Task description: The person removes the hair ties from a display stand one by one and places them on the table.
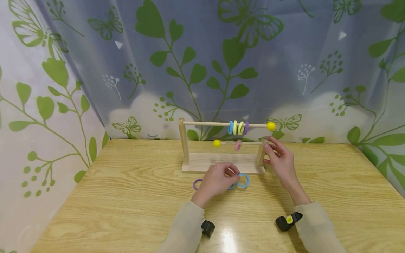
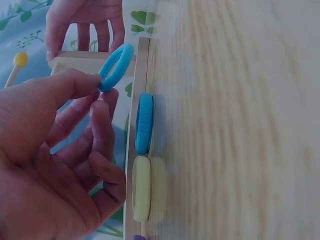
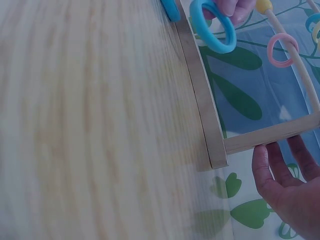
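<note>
My left hand (image 1: 218, 178) pinches a blue hair tie (image 2: 124, 65) between thumb and index finger, in front of the stand's base. The wooden stand (image 1: 221, 163) has two horizontal rods with yellow end balls. My right hand (image 1: 281, 162) holds the top of its short right post (image 1: 261, 154), thumb in front. A pink hair tie (image 1: 238, 145) hangs on the lower rod. Blue (image 1: 230, 127), pale yellow (image 1: 235, 127) and purple (image 1: 246, 128) hair ties hang on the upper rod. Near the base lie another blue hair tie (image 2: 144, 123), a pale yellow one (image 2: 142, 189) and a purple one (image 1: 195, 184).
The stand rests on a wood-grain table (image 1: 142, 200), close to its back edge. Behind and to the left hangs a curtain (image 1: 196, 91) with leaf and butterfly prints. Black wrist cameras (image 1: 208, 228) are strapped at both sleeves.
</note>
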### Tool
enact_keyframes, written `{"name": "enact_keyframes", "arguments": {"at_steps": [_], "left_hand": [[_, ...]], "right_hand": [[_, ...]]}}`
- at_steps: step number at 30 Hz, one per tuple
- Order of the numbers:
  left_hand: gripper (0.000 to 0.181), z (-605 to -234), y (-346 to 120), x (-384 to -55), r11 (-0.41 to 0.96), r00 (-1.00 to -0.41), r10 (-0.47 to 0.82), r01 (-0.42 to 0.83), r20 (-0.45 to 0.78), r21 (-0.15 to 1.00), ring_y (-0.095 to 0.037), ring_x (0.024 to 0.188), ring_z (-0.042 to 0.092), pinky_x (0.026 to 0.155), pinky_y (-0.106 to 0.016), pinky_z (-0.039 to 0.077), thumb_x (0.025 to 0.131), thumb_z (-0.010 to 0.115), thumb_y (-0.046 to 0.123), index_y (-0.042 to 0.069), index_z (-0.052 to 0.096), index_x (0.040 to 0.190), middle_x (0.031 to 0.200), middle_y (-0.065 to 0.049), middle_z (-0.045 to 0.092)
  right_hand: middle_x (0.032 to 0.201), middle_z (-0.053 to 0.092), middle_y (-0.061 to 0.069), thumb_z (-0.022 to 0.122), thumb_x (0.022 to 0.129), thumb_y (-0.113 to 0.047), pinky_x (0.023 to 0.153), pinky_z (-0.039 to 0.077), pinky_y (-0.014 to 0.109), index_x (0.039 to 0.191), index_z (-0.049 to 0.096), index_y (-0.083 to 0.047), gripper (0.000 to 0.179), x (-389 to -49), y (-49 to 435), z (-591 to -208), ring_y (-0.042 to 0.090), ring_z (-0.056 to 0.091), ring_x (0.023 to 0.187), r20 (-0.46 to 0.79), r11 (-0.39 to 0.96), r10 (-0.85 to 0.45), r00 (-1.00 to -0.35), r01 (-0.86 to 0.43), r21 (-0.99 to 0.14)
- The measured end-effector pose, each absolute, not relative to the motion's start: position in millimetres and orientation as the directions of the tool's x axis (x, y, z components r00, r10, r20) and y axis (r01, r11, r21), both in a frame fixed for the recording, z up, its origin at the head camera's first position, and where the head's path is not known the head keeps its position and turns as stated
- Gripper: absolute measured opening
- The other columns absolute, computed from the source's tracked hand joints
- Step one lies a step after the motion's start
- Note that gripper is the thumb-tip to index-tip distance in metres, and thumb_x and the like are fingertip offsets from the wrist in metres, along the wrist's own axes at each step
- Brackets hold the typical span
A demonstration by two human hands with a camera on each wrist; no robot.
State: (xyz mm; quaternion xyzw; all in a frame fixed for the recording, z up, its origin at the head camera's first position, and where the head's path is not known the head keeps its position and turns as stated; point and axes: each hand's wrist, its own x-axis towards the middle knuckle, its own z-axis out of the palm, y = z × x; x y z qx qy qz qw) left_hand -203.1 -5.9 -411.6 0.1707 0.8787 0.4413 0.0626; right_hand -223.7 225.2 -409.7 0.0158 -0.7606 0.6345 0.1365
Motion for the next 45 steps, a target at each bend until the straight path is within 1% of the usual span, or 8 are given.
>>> {"name": "enact_keyframes", "arguments": {"at_steps": [8,20,22,25,28,32,38,45], "left_hand": [[0.004,-412,-2,-205,0.593,-0.933,0.359,0.251,0.027,0.765,-0.01,0.083,0.068,0.071,-0.024,0.049,0.09,0.075,0.023,0.021,0.075,0.093,0.091,0.003,0.077],[0.009,-410,-2,-205,0.638,-0.935,0.352,0.271,0.04,0.721,-0.012,0.092,0.067,0.079,-0.027,0.048,0.092,0.074,0.025,0.02,0.076,0.099,0.096,0.009,0.077],[0.01,-411,-3,-206,0.633,-0.936,0.35,0.272,0.045,0.725,-0.012,0.093,0.067,0.08,-0.027,0.048,0.092,0.074,0.025,0.02,0.076,0.1,0.097,0.008,0.077],[0.01,-411,-4,-205,0.609,-0.941,0.332,0.27,0.068,0.746,-0.01,0.088,0.07,0.076,-0.025,0.05,0.093,0.073,0.024,0.018,0.077,0.1,0.097,0.006,0.077],[0.01,-412,-5,-204,0.569,-0.95,0.294,0.26,0.103,0.78,-0.007,0.08,0.072,0.071,-0.022,0.052,0.093,0.073,0.024,0.018,0.076,0.1,0.097,0.004,0.078],[0.01,-412,-5,-204,0.526,-0.96,0.222,0.264,0.169,0.809,-0.004,0.074,0.069,0.066,-0.02,0.052,0.094,0.073,0.026,0.019,0.076,0.101,0.097,0.003,0.078],[0.017,-409,0,-206,0.48,-0.965,0.082,0.258,0.25,0.838,-0.002,0.069,0.066,0.061,-0.02,0.05,0.093,0.072,0.029,0.018,0.076,0.105,0.095,0.005,0.077],[0.018,-403,9,-208,0.454,-0.947,-0.064,0.252,0.313,0.855,-0.004,0.068,0.066,0.059,-0.021,0.05,0.092,0.073,0.032,0.019,0.076,0.105,0.093,0.006,0.078]], "right_hand": [[0.111,0.065,-0.023,0.059,0.104,-0.029,0.073,0.061,0.02,0.146,0.055,-0.008,0.046,-225,225,-411,-0.004,0.065,0.102,0.227,0.181,0.158,-0.961,-0.198,-0.963],[0.112,0.064,-0.022,0.059,0.105,-0.03,0.073,0.061,0.019,0.145,0.057,-0.009,0.046,-224,226,-412,-0.006,0.065,0.101,0.258,0.194,0.154,-0.954,-0.227,-0.954],[0.111,0.064,-0.022,0.059,0.105,-0.03,0.073,0.061,0.019,0.145,0.056,-0.008,0.046,-225,226,-412,-0.006,0.065,0.101,0.254,0.195,0.154,-0.955,-0.222,-0.955],[0.11,0.064,-0.025,0.058,0.105,-0.03,0.074,0.061,0.02,0.146,0.055,-0.007,0.047,-224,225,-411,-0.006,0.064,0.101,0.24,0.199,0.154,-0.959,-0.208,-0.958],[0.108,0.064,-0.028,0.058,0.105,-0.029,0.074,0.061,0.02,0.147,0.054,-0.007,0.047,-224,225,-411,-0.007,0.064,0.101,0.232,0.201,0.155,-0.96,-0.199,-0.959],[0.108,0.063,-0.028,0.058,0.105,-0.028,0.074,0.061,0.02,0.148,0.053,-0.006,0.048,-223,225,-410,-0.008,0.063,0.1,0.226,0.203,0.152,-0.962,-0.194,-0.96],[0.108,0.063,-0.028,0.058,0.105,-0.028,0.074,0.061,0.02,0.148,0.053,-0.006,0.049,-224,226,-410,-0.008,0.063,0.1,0.222,0.197,0.154,-0.963,-0.19,-0.962],[0.109,0.064,-0.026,0.058,0.105,-0.028,0.073,0.061,0.02,0.147,0.053,-0.005,0.048,-224,225,-410,-0.007,0.065,0.099,0.231,0.194,0.151,-0.961,-0.2,-0.96]]}}
